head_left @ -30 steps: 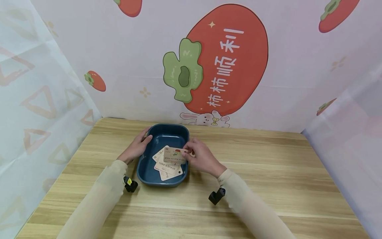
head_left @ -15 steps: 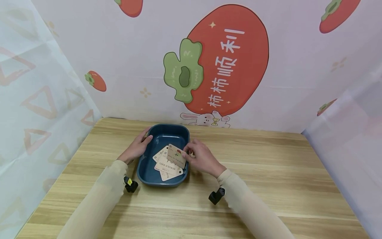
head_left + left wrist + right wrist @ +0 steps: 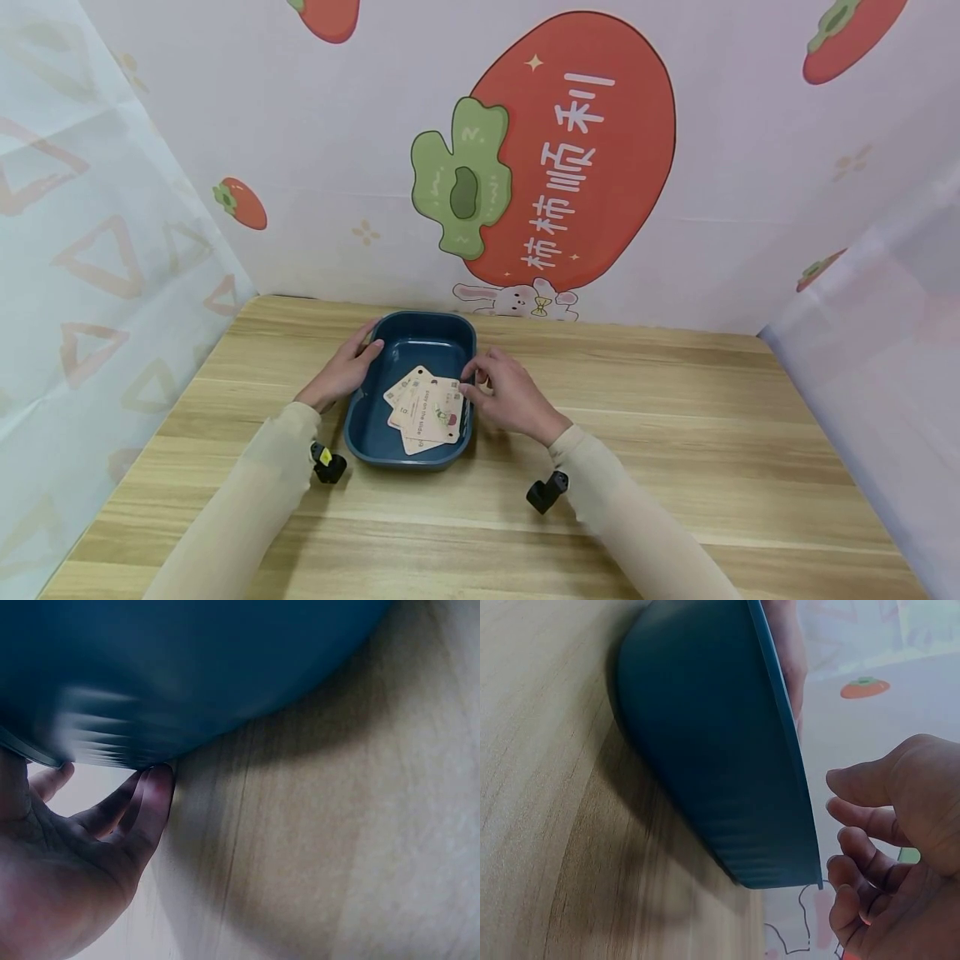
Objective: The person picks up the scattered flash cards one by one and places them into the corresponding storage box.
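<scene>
A deep blue plastic tray [image 3: 363,437] with rounded corners sits on the wooden table. My left hand [image 3: 341,371] grips its left side, thumb over the rim and fingers against the outer wall [image 3: 187,667]. Inside lies a fanned pile of cream printed cards; the top card [image 3: 435,412] reads "play on the slide" and is turned sideways. Other cards [image 3: 408,387] stick out from under it. At the right rim my right hand [image 3: 513,396] hovers, thumb and fingers loosely bent. In the right wrist view nothing shows between the fingertips of that hand [image 3: 907,847].
The wooden table [image 3: 675,433] extends to the right and in front of the tray. A pale cloth backdrop [image 3: 712,275] with persimmon prints rises behind it, and similar cloth walls stand on both sides. A small black camera is strapped at each wrist.
The "play on the slide" card, earlier held in my right fingers above the pile, has rotated clockwise and now lies on top, let go. My left hand and the tray have stayed put.
</scene>
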Demonstrator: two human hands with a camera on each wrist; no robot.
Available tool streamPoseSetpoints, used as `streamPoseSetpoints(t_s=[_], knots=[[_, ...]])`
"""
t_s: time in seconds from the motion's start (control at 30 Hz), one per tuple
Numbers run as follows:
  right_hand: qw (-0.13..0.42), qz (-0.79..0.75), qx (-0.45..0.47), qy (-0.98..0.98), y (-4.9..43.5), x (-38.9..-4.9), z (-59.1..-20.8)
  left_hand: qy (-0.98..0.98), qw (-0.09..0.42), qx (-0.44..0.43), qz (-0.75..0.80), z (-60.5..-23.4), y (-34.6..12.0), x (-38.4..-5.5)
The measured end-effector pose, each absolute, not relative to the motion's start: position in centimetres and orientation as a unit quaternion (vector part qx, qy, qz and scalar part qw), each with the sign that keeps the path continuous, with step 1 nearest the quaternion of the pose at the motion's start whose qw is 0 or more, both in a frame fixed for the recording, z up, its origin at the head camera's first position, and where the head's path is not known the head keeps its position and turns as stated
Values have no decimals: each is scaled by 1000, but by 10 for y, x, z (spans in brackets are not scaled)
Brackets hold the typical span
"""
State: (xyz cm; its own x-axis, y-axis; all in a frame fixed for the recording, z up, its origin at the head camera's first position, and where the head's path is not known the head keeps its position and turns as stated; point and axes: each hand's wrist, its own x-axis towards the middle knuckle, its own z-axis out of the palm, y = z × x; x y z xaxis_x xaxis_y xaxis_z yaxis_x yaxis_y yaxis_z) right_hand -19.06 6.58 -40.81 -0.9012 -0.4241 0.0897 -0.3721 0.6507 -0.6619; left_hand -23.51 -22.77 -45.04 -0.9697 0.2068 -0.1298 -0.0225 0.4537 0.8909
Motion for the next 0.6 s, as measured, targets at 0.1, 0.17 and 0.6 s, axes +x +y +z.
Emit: streamPoseSetpoints(t_s=[0.1, 0.17, 0.6], knots=[[38, -358, -214, 908, 67, -190, -407, 845, 109, 56, 520, -451, -228, -235], [35, -357, -211, 909, 69, -189, -406, 846, 109, 55, 518, -451, -228, -236], [-2, -340, -213, 916, 103, -186, -403, 851, 115, 35, 511, -449, -231, -239]])
